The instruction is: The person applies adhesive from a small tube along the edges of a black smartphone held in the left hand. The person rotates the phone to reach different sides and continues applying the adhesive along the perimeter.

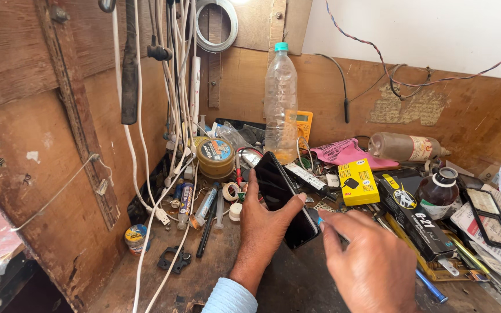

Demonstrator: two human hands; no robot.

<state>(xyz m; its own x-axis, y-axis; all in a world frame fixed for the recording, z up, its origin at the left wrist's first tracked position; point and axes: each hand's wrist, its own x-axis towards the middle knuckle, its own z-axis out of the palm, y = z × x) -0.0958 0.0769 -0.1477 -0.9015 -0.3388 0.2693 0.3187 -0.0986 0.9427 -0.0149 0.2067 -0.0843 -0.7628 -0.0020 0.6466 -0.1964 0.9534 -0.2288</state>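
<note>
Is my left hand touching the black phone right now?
Touching. The head view shows the left hand gripping the black phone, thumb on its near edge and fingers wrapped behind it.

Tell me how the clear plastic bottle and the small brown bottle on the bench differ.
The clear plastic bottle is tall and slim, while the brown bottle is short and squat. The clear one has a teal cap; the brown one shows an open-looking mouth. The clear one stands at the back wall; the brown one sits right of the phone. Both stand upright.
</note>
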